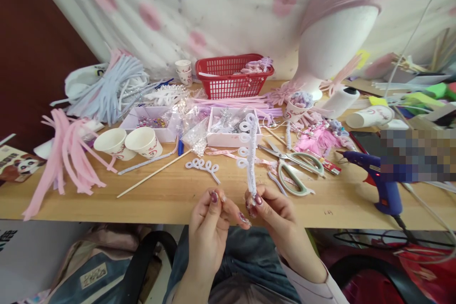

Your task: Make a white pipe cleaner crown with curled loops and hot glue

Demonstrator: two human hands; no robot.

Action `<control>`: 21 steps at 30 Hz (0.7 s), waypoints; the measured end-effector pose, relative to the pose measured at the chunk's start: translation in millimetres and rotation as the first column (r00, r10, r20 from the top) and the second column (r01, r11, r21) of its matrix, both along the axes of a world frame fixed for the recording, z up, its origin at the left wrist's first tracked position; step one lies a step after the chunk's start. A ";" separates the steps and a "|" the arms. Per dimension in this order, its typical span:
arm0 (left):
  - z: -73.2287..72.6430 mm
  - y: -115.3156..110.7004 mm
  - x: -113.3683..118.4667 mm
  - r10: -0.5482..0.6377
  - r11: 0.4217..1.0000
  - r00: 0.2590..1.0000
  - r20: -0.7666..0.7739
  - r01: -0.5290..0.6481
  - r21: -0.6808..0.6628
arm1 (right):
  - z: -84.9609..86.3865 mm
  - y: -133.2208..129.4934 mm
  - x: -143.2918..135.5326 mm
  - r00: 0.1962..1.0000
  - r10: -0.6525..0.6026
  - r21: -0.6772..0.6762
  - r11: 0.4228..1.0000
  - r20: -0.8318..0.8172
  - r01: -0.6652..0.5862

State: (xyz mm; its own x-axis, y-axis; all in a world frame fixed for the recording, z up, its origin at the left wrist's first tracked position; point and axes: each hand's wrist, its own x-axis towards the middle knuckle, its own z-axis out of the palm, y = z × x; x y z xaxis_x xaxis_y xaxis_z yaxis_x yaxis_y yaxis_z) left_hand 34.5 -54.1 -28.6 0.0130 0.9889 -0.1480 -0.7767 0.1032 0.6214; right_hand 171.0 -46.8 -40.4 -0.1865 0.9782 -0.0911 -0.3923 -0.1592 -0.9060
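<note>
While the right hand (281,213) pinches its lower end between thumb and fingers, a fuzzy pale-lilac stem (251,152) with small loops along its left edge stands nearly upright above the near part of the worktop (160,204). The left hand (208,225) is just to its left, thumb against forefinger; whether those fingers grip anything small, I cannot tell. The stem looks very light, soft outside yet probably wire-stiff within, so it should bend rather than break. Its straight base seems the best hold, since squeezing the loops could flatten them. A similar looped piece (202,166) lies to the left, scissors (282,156) to the right.
</note>
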 end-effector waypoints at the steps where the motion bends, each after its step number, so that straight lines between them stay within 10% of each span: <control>1: -0.1 0.7 0.0 0.007 1.000 1.000 -0.011 -0.007 -0.014 | 0.3 0.1 0.2 1.000 -0.004 -0.001 1.000 -0.001 0.004; 13: -2.8 -0.2 -5.6 0.156 0.974 0.969 -0.189 -0.182 -0.131 | -6.8 0.7 1.7 0.999 -0.020 -0.011 1.000 0.033 0.020; 21: -11.0 9.5 -29.9 0.382 0.915 0.804 -0.456 -0.398 0.063 | -5.1 2.1 0.3 0.997 -0.033 0.035 0.999 0.064 0.031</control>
State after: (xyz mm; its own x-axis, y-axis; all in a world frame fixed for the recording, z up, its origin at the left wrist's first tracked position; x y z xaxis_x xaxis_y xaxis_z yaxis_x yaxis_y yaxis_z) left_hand 4.6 -44.6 -39.6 -0.4489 0.8904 -0.0746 -0.3910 -0.1207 0.9124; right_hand 171.4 -44.7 -45.5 -0.1497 0.9863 -0.0688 -0.3377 -0.1164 -0.9340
